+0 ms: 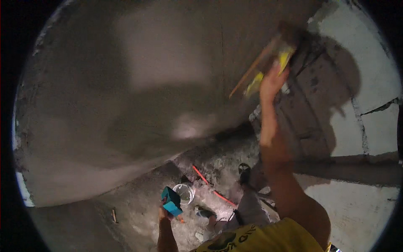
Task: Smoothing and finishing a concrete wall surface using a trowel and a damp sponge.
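Note:
My right hand (pixel 275 80) is raised high against a grey plastered wall (pixel 168 54), its fingers wrapped round a plastering float (pixel 255 69). The float is blurred, with a long, thin orange-brown edge and yellow parts on either side of my hand. It lies at or close to the wall, near the corner with rough blockwork; contact cannot be made out. Down low, my left hand (pixel 165 210) grips a teal box-shaped thing (pixel 171 201), partly covering it. Just right of it a white bucket (pixel 184 194) stands on the floor.
An orange-red hose or cable (pixel 214 191) runs across the rough floor (pixel 142 197) near my feet. To the right is a wall of pale blocks (pixel 357 126), with dark joints and my shadow on it. A small stick-like piece (pixel 114 216) lies at lower left.

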`<action>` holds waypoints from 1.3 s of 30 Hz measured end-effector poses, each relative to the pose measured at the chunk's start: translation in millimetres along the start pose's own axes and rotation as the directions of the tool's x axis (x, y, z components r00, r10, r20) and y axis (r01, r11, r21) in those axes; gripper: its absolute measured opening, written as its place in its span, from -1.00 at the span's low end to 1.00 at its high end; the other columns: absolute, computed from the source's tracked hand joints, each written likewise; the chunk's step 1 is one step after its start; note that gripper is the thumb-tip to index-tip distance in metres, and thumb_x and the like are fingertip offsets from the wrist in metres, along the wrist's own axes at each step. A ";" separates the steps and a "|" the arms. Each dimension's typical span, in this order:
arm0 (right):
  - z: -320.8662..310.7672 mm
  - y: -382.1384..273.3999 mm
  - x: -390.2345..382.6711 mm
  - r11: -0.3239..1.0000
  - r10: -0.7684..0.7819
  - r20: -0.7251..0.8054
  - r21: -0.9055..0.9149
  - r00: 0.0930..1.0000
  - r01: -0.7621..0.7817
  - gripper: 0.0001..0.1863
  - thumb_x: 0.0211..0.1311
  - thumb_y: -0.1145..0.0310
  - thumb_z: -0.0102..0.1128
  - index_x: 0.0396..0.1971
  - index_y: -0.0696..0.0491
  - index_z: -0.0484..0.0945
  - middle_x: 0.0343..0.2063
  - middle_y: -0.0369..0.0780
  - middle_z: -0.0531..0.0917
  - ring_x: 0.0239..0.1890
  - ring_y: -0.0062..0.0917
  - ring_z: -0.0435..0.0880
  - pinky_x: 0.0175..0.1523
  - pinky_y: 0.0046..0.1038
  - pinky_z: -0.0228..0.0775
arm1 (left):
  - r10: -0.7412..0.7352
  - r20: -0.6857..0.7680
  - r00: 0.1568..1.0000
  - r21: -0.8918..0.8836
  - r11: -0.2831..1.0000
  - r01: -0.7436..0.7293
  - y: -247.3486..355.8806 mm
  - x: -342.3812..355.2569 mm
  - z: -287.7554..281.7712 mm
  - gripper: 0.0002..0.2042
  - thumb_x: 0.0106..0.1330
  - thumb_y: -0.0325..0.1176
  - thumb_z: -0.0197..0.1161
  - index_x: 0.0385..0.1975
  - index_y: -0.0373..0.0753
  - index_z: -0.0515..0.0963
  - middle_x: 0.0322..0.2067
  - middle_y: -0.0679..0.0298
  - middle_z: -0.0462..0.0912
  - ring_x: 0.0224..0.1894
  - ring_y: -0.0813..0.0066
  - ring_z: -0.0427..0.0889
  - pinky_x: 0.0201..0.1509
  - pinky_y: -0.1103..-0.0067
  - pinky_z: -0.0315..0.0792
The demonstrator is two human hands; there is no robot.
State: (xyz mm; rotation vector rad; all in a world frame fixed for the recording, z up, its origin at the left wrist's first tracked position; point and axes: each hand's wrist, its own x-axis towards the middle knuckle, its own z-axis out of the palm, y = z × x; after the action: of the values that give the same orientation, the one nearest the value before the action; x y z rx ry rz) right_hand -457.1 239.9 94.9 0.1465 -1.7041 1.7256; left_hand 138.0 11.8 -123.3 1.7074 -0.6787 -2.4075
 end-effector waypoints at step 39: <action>-48.3 252.2 -232.4 0.732 0.658 0.106 0.138 0.745 -0.667 -0.50 0.43 0.12 0.04 0.16 0.14 0.24 -0.12 -0.15 0.51 -0.15 -0.49 0.51 -0.06 -0.39 0.41 | -0.109 0.332 0.937 0.249 0.968 0.024 43.7 2.2 154.3 -0.36 0.21 -0.20 0.30 0.30 -0.21 0.28 0.13 0.08 0.48 0.06 0.16 0.56 0.07 0.27 0.52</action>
State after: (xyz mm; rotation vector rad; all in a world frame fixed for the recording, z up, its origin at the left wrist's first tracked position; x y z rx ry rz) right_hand -399.9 220.6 -246.1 -0.4099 -1.7634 2.4035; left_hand -11.6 17.0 -65.8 1.4095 -1.0124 -2.8070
